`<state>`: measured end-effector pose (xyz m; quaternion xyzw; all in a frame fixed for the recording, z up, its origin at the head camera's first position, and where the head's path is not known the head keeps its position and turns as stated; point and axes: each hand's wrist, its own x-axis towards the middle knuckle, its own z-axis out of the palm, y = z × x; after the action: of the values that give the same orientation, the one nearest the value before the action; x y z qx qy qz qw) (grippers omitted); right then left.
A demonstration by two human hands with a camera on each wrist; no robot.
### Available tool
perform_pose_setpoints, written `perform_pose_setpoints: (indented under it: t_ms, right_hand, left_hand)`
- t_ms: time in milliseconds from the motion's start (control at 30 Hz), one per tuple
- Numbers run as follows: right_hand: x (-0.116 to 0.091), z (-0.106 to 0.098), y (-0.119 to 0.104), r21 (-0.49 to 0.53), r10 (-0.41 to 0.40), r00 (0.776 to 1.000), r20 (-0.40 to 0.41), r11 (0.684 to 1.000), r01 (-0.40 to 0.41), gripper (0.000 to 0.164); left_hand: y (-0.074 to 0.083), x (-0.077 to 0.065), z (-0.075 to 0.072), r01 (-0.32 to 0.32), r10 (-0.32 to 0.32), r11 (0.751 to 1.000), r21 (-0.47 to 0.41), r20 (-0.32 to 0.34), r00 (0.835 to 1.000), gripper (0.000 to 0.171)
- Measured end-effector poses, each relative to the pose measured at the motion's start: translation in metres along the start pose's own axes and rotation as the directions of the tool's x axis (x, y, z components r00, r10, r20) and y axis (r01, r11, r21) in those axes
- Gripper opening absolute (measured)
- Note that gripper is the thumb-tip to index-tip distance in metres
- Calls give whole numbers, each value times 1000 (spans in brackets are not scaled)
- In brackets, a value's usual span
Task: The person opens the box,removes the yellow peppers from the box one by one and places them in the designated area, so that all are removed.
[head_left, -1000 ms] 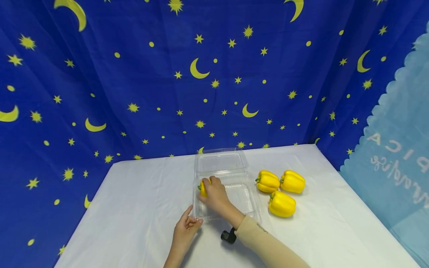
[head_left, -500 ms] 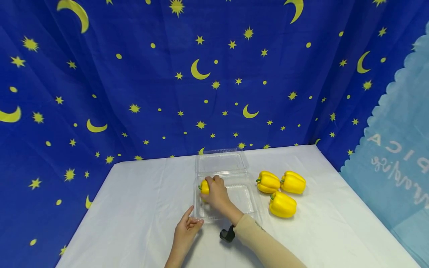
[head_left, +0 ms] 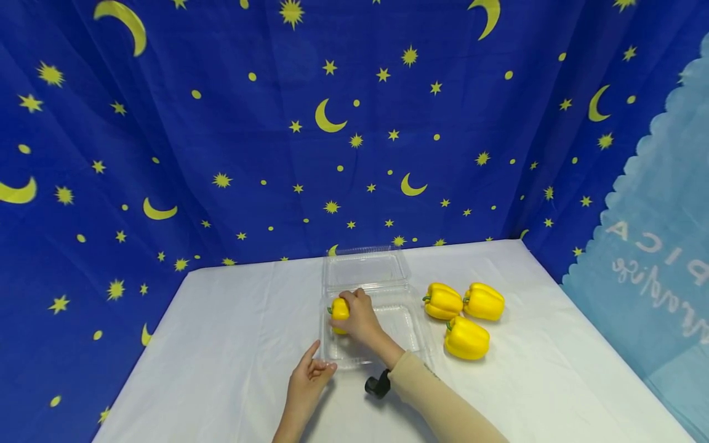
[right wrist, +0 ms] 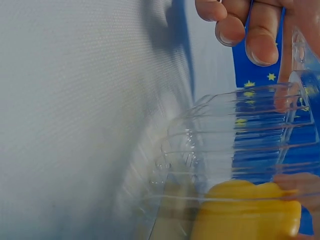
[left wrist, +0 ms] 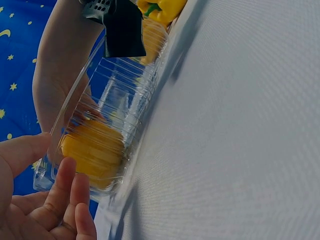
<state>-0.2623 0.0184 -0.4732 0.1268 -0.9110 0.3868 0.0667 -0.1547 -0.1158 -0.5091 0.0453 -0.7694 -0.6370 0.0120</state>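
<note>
A clear plastic clamshell container [head_left: 407, 320] lies on the table with its lid [head_left: 362, 269] folded back. In its left part sits a yellow bell pepper [head_left: 340, 309], green stem to the left. My right hand [head_left: 361, 320] grips this pepper from above and the right; the palm side is hidden. Through the ribbed clear wall, the left wrist view shows the same pepper [left wrist: 95, 150] low in the container. My left hand [head_left: 306, 380] is at the container's near left corner, fingers loose; one fingertip [left wrist: 44, 145] touches the rim.
Right of the container, three more yellow bell peppers lie close together: one at the back left [head_left: 443, 300], one at the back right [head_left: 484, 301], one in front [head_left: 467, 338]. A black wrist camera [head_left: 378, 386] hangs below the right wrist. A blue starry curtain [head_left: 354, 154] stands behind the white table.
The right hand and the pepper it holds have shifted slightly right within the container, and more of the pepper shows. The left hand has stayed at the corner.
</note>
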Motion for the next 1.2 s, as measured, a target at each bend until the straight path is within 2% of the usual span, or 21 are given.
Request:
perform_pose_setpoints:
  t_ms: [367, 633, 867, 1033, 1200]
  right_hand:
    - [-4, -2, -1, 0, -32, 999, -42, 999, 32, 49]
    - [-7, -15, -4, 17, -42, 997, -71, 999, 43, 52]
    - [-7, -42, -8, 3, -62, 992, -109, 998, 63, 51]
    - [-8, -68, -8, -5, -40, 991, -126, 999, 40, 51]
    - [-12, -90, 1, -29, -5, 990, -143, 1000, 1, 54]
  left_hand:
    - [2, 0, 0, -5, 5, 1000, -7, 2, 1000, 69]
    - [2, -1, 0, -13, 12, 1000, -11, -4, 1000, 69]
    - [3, 0, 1, -18, 18, 1000, -21, -9, 1000, 70]
    - [3, 1, 1, -17, 17, 1000, -22, -9, 1000, 70]
    - [2, 0, 1, -6, 6, 1000, -20, -2, 1000, 70]
